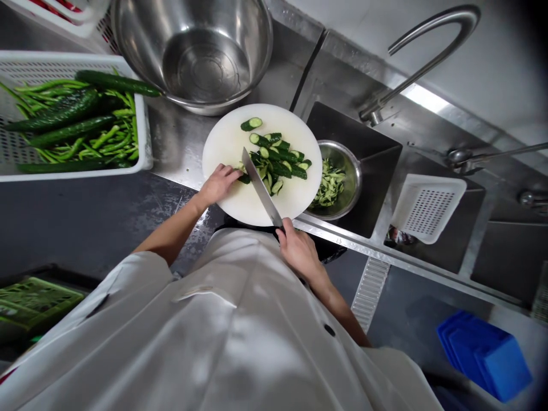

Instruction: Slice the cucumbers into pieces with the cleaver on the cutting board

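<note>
A round white cutting board (222, 140) lies on the steel counter and carries several cut cucumber pieces (282, 154). My right hand (297, 248) is closed round the handle of a knife (262, 188), whose blade points up and left across the board, beside the cucumber. At the board's left edge my left hand (220, 184) has its fingertips on a dark green cucumber piece, left of the blade. Right of the board, a steel bowl (354, 188) at the sink holds sliced cucumber (329, 185).
A large steel basin (214, 63) stands behind the board. On the left, a white basket (143, 134) holds whole cucumbers and green peppers. Sinks with a curved faucet (423, 71) and a white perforated basket (430, 208) are at right; blue containers (483, 354) sit lower right.
</note>
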Tool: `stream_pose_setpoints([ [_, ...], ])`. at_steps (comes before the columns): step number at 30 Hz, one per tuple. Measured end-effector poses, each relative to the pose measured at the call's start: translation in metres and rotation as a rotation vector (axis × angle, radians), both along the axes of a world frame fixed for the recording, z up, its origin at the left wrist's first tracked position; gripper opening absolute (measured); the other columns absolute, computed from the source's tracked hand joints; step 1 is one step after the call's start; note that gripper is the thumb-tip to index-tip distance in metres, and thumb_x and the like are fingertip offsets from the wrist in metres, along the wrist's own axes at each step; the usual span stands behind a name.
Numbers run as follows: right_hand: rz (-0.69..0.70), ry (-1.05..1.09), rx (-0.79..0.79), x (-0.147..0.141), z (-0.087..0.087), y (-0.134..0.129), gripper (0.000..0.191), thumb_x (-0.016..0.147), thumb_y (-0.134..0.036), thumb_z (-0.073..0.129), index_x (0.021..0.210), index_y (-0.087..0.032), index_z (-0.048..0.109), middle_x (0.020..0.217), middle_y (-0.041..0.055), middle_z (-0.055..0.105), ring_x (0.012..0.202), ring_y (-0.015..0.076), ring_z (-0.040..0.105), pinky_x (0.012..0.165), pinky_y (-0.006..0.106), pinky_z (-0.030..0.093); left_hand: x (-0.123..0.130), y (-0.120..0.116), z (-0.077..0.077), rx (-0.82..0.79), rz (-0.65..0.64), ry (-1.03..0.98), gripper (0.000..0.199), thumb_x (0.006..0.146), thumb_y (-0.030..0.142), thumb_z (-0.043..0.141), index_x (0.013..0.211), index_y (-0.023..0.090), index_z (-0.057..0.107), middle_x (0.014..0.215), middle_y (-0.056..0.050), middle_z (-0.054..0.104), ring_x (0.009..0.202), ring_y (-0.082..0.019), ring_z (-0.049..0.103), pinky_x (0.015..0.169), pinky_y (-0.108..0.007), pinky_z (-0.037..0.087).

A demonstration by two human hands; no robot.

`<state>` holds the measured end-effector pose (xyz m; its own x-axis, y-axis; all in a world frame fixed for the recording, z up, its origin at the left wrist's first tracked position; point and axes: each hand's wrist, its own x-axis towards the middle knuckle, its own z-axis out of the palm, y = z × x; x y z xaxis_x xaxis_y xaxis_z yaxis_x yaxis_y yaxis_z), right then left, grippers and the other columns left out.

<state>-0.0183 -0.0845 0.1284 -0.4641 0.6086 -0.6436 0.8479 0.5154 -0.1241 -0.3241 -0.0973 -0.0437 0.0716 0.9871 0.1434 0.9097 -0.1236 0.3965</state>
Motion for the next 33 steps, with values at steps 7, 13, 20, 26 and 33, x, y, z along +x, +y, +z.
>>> stream_pose_setpoints([
  [7, -0.031, -0.006, 0.026, 0.01, -0.006, 0.005, 0.033, 0.112, -0.034, 0.034, 0.136, -0.018, 0.05, 0.098, 0.0101, 0.078, 0.09, 0.0262, 0.073, 0.068, 0.029, 0.04, 0.015, 0.018, 0.016, -0.057, -0.043, 0.024, 0.034, 0.089, 0.019, 0.059, 0.123, 0.016, 0.065, 0.124, -0.017, 0.065, 0.116, -0.035, 0.057, 0.097, -0.051, 0.051],
  [13, -0.062, 0.039, -0.003, 0.017, -0.008, 0.005, 0.035, 0.112, -0.034, 0.033, 0.137, -0.018, 0.052, 0.099, 0.0104, 0.079, 0.09, 0.0269, 0.073, 0.07, 0.029, 0.042, 0.014, 0.027, 0.005, -0.012, 0.314, -0.466, 0.032, 0.089, 0.037, 0.069, 0.114, 0.022, 0.058, 0.1, -0.005, 0.068, 0.09, -0.021, 0.065, 0.081, -0.035, 0.056],
  [20, -0.041, 0.061, -0.066, 0.017, -0.021, 0.004, 0.036, 0.112, -0.037, 0.034, 0.139, -0.02, 0.052, 0.098, 0.0092, 0.078, 0.091, 0.0265, 0.072, 0.074, 0.03, 0.041, 0.034, -0.002, -0.01, -0.001, 0.431, -0.199, 0.034, 0.088, 0.043, 0.077, 0.104, 0.02, 0.057, 0.103, -0.01, 0.062, 0.102, -0.029, 0.061, 0.092, -0.046, 0.053],
  [26, 0.0, 0.04, -0.08, 0.01, -0.026, 0.004, 0.037, 0.112, -0.038, 0.033, 0.14, -0.02, 0.05, 0.101, 0.0101, 0.078, 0.094, 0.0278, 0.072, 0.074, 0.031, 0.041, 0.029, -0.025, -0.011, 0.079, 0.092, -0.218, 0.037, 0.093, 0.041, 0.071, 0.122, 0.02, 0.061, 0.122, -0.015, 0.06, 0.117, -0.031, 0.058, 0.1, -0.048, 0.054],
  [33, 0.045, 0.014, -0.065, 0.003, -0.027, 0.006, 0.036, 0.112, -0.037, 0.033, 0.141, -0.021, 0.048, 0.104, 0.0113, 0.078, 0.094, 0.0279, 0.073, 0.075, 0.031, 0.044, 0.016, -0.017, -0.009, 0.075, -0.075, -0.21, 0.028, 0.098, 0.022, 0.05, 0.12, 0.021, 0.067, 0.119, -0.015, 0.065, 0.113, -0.03, 0.058, 0.101, -0.053, 0.052],
])
